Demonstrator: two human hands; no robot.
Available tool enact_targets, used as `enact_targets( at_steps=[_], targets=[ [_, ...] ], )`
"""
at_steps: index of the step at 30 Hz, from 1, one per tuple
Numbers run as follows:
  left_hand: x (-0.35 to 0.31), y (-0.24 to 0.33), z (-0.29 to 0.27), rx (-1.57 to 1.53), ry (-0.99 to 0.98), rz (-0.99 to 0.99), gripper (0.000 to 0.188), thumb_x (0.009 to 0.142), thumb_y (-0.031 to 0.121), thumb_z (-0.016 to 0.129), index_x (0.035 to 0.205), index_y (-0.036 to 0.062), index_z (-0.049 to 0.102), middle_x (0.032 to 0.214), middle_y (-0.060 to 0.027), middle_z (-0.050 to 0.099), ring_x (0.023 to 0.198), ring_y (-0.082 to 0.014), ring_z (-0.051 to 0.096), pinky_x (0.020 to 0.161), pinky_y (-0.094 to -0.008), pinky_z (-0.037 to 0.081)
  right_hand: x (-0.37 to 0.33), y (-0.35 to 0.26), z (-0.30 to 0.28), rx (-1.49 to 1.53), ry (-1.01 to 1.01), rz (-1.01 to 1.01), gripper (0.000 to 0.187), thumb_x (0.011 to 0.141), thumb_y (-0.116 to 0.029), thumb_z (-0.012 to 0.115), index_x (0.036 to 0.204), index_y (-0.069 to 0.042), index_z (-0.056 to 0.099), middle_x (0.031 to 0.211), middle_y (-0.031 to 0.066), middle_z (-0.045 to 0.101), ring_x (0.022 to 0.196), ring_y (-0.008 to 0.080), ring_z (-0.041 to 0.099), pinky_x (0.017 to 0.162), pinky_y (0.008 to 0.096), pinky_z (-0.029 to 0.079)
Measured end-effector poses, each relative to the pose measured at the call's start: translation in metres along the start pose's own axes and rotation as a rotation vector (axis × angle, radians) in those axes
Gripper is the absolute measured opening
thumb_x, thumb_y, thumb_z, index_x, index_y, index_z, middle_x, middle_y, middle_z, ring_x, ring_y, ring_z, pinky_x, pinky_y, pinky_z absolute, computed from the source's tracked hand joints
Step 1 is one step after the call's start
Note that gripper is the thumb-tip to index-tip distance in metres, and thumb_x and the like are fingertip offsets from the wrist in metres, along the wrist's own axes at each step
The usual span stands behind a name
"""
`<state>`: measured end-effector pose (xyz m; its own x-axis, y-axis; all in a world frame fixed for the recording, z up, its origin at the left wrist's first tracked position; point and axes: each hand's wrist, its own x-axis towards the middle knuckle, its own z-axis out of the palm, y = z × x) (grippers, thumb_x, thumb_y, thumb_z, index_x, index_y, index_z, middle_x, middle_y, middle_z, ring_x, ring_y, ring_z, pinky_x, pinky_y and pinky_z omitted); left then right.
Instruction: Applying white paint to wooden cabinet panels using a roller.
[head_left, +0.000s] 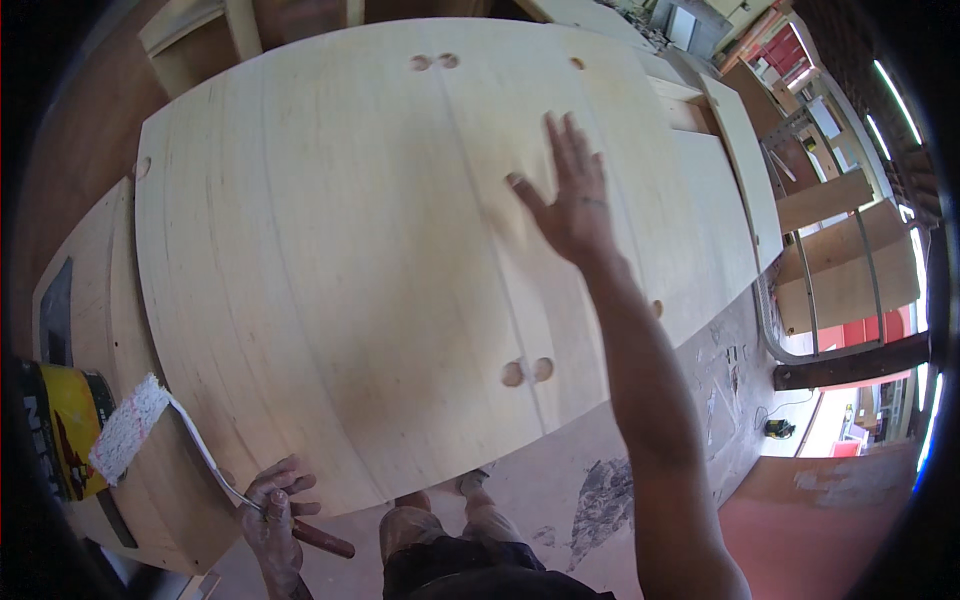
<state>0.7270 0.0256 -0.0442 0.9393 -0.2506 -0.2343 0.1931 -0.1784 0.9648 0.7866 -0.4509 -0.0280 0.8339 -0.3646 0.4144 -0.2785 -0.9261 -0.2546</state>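
Observation:
My left hand is closed around a small paint roller at the lower left, its brown handle sticking out toward me. The white, speckled roller sleeve sits at the end of a bent wire, in front of a yellow and black bucket. Fingers spread, my right hand hovers above or rests on a pale wooden panel; I cannot tell whether it touches. Pairs of round recesses mark the panel's near and far edges, and seams run across it.
Another wooden board with a dark flat piece lies left of the panel. Metal-framed wooden boards stand at the right. My legs are close to the panel's near edge, over a stained floor.

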Motion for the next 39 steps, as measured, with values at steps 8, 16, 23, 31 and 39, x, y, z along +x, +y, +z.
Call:
enact_targets(
  at_steps=[8,16,23,31,39],
  targets=[
    [-0.029,0.035,0.067,0.066,-0.010,0.108,0.039,0.095,0.034,0.057,0.111,-0.0012,0.060,0.121,-0.0189,0.062,0.094,-0.0255,0.068,0.060,-0.0299,0.056,-0.188,-0.002,0.011,0.072,-0.437,-0.388,0.094,0.090,-0.068,0.042,0.153,-0.002,0.018,0.160,0.0162,0.019,0.149,0.0281,0.015,0.121,0.0519,0.004],
    [-0.071,0.090,0.159,0.032,-0.153,0.246,0.037,0.099,0.028,0.055,0.115,-0.0044,0.059,0.123,-0.0189,0.061,0.097,-0.0257,0.068,0.061,-0.0283,0.057,-0.387,0.027,-0.104,0.614,-0.546,-0.296,0.055,0.093,-0.038,0.059,0.140,-0.010,0.049,0.147,0.0156,0.044,0.131,0.0338,0.048,0.111,0.0470,0.038],
    [-0.058,0.111,0.288,-0.083,-0.486,0.230,0.037,0.099,0.028,0.055,0.114,-0.0053,0.059,0.124,-0.0207,0.061,0.100,-0.0282,0.068,0.068,-0.0313,0.059,-0.435,0.122,-0.165,0.522,-0.292,0.593,0.033,0.092,-0.030,0.063,0.120,-0.012,0.066,0.118,0.0130,0.067,0.110,0.0316,0.063,0.094,0.0409,0.050],
    [-0.031,0.112,0.424,-0.060,-0.737,0.209,0.034,0.100,0.024,0.053,0.115,-0.0059,0.059,0.124,-0.0213,0.060,0.100,-0.0283,0.068,0.070,-0.0322,0.060,-0.432,0.212,-0.204,0.387,-0.117,0.608,0.030,0.092,-0.028,0.062,0.118,-0.014,0.066,0.102,0.0102,0.070,0.092,0.0295,0.069,0.082,0.0428,0.053],
    [0.035,0.100,0.554,-0.033,-0.733,0.091,0.033,0.101,0.021,0.049,0.118,-0.0050,0.059,0.123,-0.0171,0.062,0.102,-0.0248,0.067,0.075,-0.0322,0.057,-0.396,0.310,-0.235,0.380,-0.178,0.780,0.023,0.090,-0.022,0.065,0.109,-0.009,0.070,0.098,0.0110,0.071,0.089,0.0287,0.069,0.078,0.0379,0.055]
  ],
)
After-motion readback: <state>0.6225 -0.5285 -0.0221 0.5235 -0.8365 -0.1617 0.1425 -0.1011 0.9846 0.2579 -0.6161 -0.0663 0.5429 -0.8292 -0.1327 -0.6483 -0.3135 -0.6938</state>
